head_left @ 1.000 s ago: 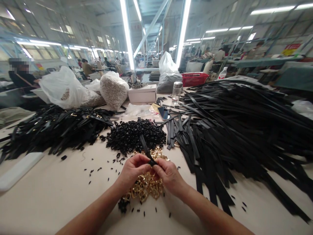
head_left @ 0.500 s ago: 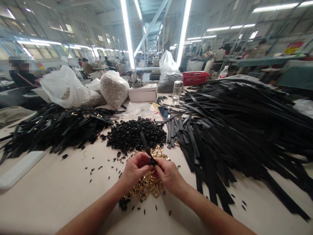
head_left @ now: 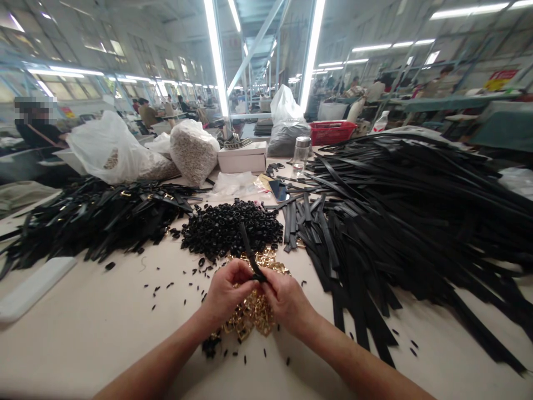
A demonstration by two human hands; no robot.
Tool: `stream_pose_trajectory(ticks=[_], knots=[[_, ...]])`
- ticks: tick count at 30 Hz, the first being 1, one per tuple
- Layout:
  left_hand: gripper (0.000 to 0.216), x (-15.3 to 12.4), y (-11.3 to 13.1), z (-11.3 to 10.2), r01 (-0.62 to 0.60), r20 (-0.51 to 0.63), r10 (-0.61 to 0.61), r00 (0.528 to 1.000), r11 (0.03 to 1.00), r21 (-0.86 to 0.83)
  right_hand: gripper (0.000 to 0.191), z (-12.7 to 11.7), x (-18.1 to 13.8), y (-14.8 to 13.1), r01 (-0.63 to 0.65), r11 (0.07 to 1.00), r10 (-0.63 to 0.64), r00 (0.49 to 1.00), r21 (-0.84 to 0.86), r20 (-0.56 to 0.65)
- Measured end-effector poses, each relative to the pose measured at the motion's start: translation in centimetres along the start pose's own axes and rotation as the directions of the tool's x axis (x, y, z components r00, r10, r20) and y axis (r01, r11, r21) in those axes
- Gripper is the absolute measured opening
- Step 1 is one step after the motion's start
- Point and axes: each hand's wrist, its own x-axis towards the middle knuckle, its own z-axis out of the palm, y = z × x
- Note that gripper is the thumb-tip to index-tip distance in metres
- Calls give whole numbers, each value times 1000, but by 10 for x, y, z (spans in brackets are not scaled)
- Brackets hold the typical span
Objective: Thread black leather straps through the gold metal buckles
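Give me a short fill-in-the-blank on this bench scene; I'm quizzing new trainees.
1. Both hands, left hand and right hand, pinch one black ____.
2. Under the hands lies a heap of ____-coloured buckles.
3. The basket at the back is ____.

Missing words: strap; gold; red

The strap end vanishes between both hands' fingers (buckles partly covered).

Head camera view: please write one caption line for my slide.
Both hands, left hand and right hand, pinch a black strap above gold buckles.
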Motion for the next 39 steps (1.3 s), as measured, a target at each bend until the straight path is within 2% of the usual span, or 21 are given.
stream_pose_trajectory(ticks=[2, 5, 9, 12, 19, 23, 27, 29, 33, 36, 39], knots=[[17, 0, 2, -1, -12, -4, 12, 1000, 999, 40, 37, 0, 0, -1, 13, 1000, -13, 1000, 20, 9], [12, -1, 6, -2, -92, -8, 94, 996, 985, 148, 43, -1, 0, 0, -1, 1000, 1, 1000, 11, 6], [4, 0, 13, -2, -183, 46, 177, 983, 955, 233, 46, -4, 1, 2, -12, 1000, 12, 1000, -16, -15], [9, 1, 14, -1, -238, 77, 225, 971, 926, 293, 46, -5, 1, 3, -20, 1000, 19, 1000, -23, -20], [10, 1, 9, 0, -258, 125, 227, 966, 888, 381, 48, 1, -1, 3, 15, 1000, -15, 1000, 3, -5], [12, 0, 13, -2, -251, 146, 211, 967, 891, 378, 41, -5, 0, -4, 15, 999, -16, 1000, 35, 12], [18, -2, 18, -4, -266, 186, 213, 959, 904, 334, 24, -11, 1, -9, -68, 992, 71, 997, 108, -28], [18, -3, 18, -3, -224, 161, 183, 970, 929, 294, 22, -11, 2, -9, -79, 986, 89, 994, 145, -64], [20, -4, 14, 0, -8, 73, 0, 997, 994, 105, 19, -7, 2, -4, -85, 980, 96, 994, 182, -52], [26, -1, 10, -1, 130, 43, -129, 991, 991, -33, 17, -5, 1, -4, -131, 972, 145, 988, 192, -59], [34, 4, 6, -6, 245, 33, -243, 969, 946, -213, 15, -6, 1, -6, -158, 956, 175, 983, 247, -48]])
